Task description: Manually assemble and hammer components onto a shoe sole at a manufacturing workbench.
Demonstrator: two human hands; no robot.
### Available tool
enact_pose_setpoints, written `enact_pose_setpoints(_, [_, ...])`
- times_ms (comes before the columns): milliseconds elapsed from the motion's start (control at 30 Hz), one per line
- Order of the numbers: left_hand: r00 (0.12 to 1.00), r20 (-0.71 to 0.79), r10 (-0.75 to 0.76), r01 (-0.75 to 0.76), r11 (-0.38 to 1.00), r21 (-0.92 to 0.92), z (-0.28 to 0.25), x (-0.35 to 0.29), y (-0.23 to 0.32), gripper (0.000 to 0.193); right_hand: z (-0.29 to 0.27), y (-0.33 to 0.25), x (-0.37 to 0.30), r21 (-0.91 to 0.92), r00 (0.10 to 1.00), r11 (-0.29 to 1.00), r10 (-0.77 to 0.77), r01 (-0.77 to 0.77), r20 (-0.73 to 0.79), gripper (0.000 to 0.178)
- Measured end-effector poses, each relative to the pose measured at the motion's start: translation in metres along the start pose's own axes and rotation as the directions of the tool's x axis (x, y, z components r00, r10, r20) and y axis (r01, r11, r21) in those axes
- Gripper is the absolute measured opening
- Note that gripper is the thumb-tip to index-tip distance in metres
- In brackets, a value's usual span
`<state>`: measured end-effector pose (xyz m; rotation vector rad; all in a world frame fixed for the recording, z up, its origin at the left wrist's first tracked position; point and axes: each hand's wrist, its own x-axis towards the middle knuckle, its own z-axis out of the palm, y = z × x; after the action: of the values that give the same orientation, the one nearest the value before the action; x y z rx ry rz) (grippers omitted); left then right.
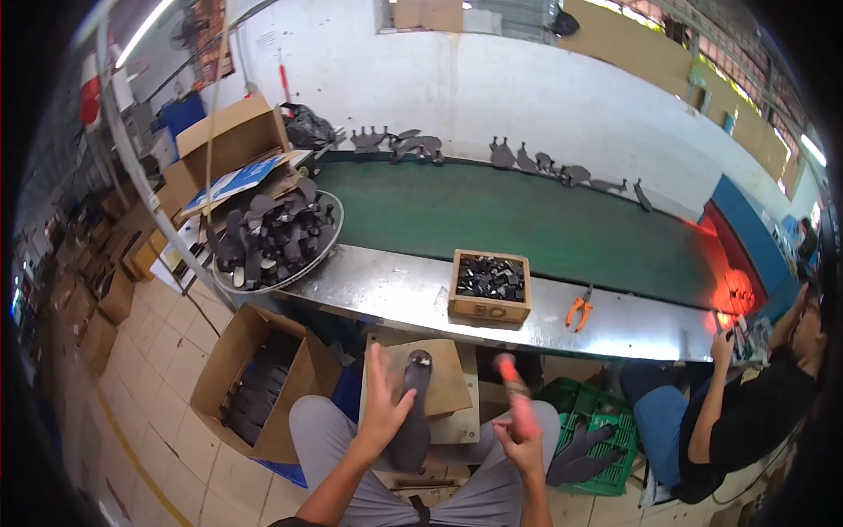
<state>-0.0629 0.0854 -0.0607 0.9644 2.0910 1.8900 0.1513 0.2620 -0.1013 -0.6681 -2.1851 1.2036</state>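
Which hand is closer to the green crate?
Right. The right hand, holding a reddish tool, is left of the green crate; the left hand is farther left, touching a dark sole-shaped piece.

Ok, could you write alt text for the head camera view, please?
A seated person's left hand rests against a dark sole-shaped piece over a small board, while the right hand grips a blurred red tool. Ahead, a wooden box of small black parts and orange-handled pliers lie on a metal ledge before a green belt.
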Motion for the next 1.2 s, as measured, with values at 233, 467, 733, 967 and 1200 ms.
enact_pose_setpoints(233, [0.961, 0.209, 0.182, -0.27, 0.783, 0.56, 0.019, 0.071, -0.023, 0.057, -0.05, 0.019, -0.055, 0.966, 0.946, 0.255, 0.321, -0.046, -0.04, 0.031])
enact_pose_setpoints(467, [0.922, 0.26, 0.286, -0.385, 0.751, 0.537, 0.037, 0.138, -0.002, 0.024, -0.067, 0.055, -0.081, 0.727, 0.91, 0.678, 0.361, -0.108, -0.201, 0.028])
enact_pose_setpoints(733, [0.828, 0.495, 0.261, -0.544, 0.586, 0.601, 0.114, 0.279, -0.051, 0.013, -0.039, 0.025, -0.053, 0.781, 0.929, 0.61, 0.35, -0.132, -0.117, 0.031])
enact_pose_setpoints(967, [0.768, 0.317, 0.556, -0.64, 0.681, 0.357, 0.118, 0.225, 0.008, 0.015, -0.054, 0.012, -0.041, 0.696, 0.923, 0.702, 0.351, -0.148, -0.157, 0.022])
enact_pose_setpoints(1200, [-0.004, 0.499, 0.866, -0.963, -0.138, 0.232, 0.063, 0.112, 0.114, 0.028, -0.058, -0.046, 0.03, 0.736, 0.989, 0.677, 0.114, -0.009, -0.094, 0.026])
